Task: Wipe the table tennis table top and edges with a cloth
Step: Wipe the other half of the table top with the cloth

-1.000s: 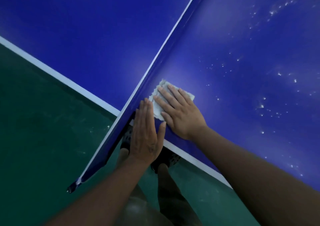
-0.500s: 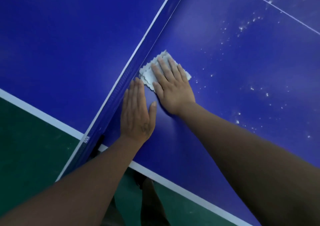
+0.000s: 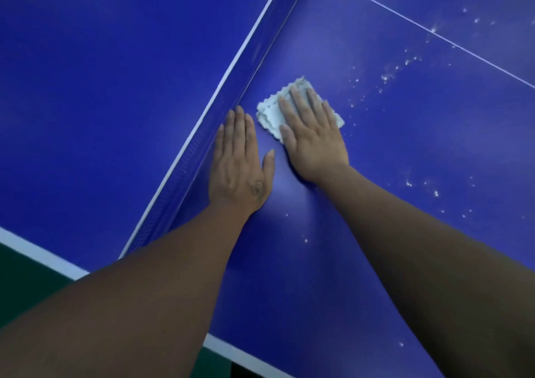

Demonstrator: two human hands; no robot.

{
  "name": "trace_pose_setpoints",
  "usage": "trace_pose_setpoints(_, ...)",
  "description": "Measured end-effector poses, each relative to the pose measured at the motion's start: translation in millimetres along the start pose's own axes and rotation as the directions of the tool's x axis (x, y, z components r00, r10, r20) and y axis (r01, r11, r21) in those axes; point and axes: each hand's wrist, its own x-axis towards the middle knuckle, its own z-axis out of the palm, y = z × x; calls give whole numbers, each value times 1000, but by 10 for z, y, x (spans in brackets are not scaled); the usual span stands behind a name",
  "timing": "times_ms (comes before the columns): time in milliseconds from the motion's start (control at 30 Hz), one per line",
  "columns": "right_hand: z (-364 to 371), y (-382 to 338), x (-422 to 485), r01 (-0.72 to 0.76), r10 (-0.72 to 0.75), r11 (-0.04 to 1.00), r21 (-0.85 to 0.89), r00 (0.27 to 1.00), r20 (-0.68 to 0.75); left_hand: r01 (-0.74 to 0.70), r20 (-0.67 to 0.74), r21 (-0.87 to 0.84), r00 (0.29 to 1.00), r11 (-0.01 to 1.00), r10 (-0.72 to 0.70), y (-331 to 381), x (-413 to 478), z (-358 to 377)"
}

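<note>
The blue table tennis table (image 3: 318, 261) carries a folded white cloth (image 3: 269, 114), scattered white specks (image 3: 385, 78) and a flat left hand (image 3: 237, 163).

We place this in a table tennis room, a sports hall or games room of some kind. Evidence: a blue table top (image 3: 405, 175) fills nearly the whole view, its surface dotted with pale specks (image 3: 386, 77). A low net (image 3: 197, 151) with a white top band crosses it on the diagonal. A broad white border line (image 3: 37, 251) marks the near edge. A thin white centre line (image 3: 434, 32) runs across the right-hand half. Beyond the edge we see dark green floor (image 3: 23, 285).
</note>
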Motion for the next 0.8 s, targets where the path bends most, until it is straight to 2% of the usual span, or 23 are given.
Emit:
trace_pose_setpoints(133, -95, 359, 495, -304, 305, 949, 78, 952, 2, -34, -8, -21, 999, 999, 33, 55, 218, 10)
trace_pose_setpoints(167, -95, 332, 566, -336, 338, 939, 70, 941, -6, -33, -16, -33, 999, 999, 32, 56, 239, 20)
trace_pose_setpoints(233, -78, 167, 617, -261, 261, 965, 24, 965, -15, -31, -15, -46, 999, 998, 30, 59, 258, 35)
trace_pose_setpoints(333, -36, 12, 617, 60, -60, 998, -8, 998, 14, -40, -7, -40, 999, 998, 40, 52, 265, 26)
trace_pose_setpoints(367, -60, 64, 672, 109, -108, 994, -6, 994, 20, -43, -11, -45, 999, 998, 43, 50, 266, 21)
trace_pose_setpoints(433, -129, 308, 879, 50, -50, 999, 7, 999, 1, -44, -30, -70, 999, 997, 42, 46, 268, 28)
trace_pose_setpoints(533, -230, 728, 1139, -266, 267, 961, 74, 964, 2, -35, -40, -83, 999, 996, 32, 44, 274, 52)
trace_pose_setpoints(600, -245, 715, 1199, -365, 367, 925, 104, 930, -6, -30, -24, -69, 999, 997, 28, 39, 281, 60)
trace_pose_setpoints(633, -241, 622, 1203, -347, 350, 932, 107, 936, -14, -29, -20, -66, 999, 997, 28, 43, 283, 55)
trace_pose_setpoints(733, -213, 329, 1273, -163, 168, 982, 96, 985, -41, -24, -17, -60, 1000, 998, 23, 47, 287, 35)
trace_pose_setpoints(800, -232, 318, 1429, -111, 115, 991, 76, 992, -49, -23, -6, -48, 1000, 999, 22, 42, 287, 41)
